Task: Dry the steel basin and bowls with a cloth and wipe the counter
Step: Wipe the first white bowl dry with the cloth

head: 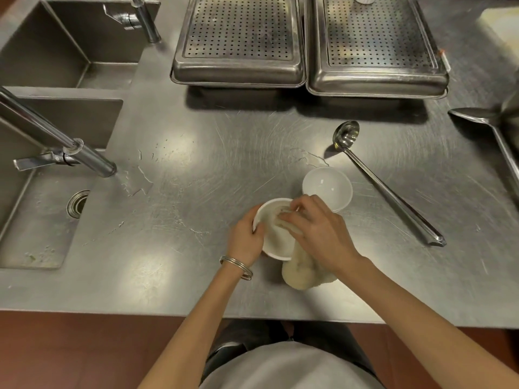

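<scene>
A small white round bowl (276,255) is being dried over the wet steel tabletop (196,153) — rim clasped by the left grip (247,234), cream cloth (303,272) pinched inside by the right grip (317,231) — second white bowl (327,188) probably next.

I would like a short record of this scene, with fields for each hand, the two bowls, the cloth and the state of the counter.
left hand: grips the rim of the near bowl
right hand: presses the cloth into the near bowl
far bowl: white, upright, empty, just beyond the right hand
counter: water by the faucet and behind the far bowl
ladle: lies right of the bowls
perforated trays: two, at the back
</scene>
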`<state>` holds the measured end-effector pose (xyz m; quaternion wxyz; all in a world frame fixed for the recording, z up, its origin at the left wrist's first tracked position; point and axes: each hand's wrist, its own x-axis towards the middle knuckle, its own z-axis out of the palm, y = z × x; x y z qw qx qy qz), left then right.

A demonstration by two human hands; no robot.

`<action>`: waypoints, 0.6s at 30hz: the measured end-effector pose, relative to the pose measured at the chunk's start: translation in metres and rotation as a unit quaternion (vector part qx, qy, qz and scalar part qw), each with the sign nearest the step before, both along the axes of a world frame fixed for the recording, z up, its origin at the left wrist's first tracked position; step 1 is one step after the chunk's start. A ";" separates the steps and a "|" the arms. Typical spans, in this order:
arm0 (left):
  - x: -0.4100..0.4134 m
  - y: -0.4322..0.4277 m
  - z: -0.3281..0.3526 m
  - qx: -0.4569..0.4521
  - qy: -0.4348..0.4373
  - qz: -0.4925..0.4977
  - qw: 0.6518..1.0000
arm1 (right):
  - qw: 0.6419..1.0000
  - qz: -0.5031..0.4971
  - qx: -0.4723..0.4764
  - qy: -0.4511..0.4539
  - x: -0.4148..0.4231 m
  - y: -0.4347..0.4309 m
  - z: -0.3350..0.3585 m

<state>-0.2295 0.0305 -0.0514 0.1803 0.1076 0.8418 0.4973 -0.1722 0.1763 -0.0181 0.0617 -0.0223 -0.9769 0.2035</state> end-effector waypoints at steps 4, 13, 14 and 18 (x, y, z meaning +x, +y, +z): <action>-0.007 0.008 0.007 -0.063 0.069 -0.087 0.992 | 0.996 0.078 0.044 -0.031 -0.004 -0.005 -0.023; 0.010 0.014 -0.009 -0.067 0.054 -0.050 0.995 | 0.959 0.084 0.067 -0.261 0.006 0.021 -0.006; 0.011 0.013 -0.011 -0.071 0.045 -0.052 0.995 | 0.969 0.058 0.048 -0.237 0.010 0.023 -0.005; 0.013 0.010 -0.015 -0.051 0.021 -0.046 0.997 | 0.996 -0.039 0.078 -0.027 0.012 0.018 -0.018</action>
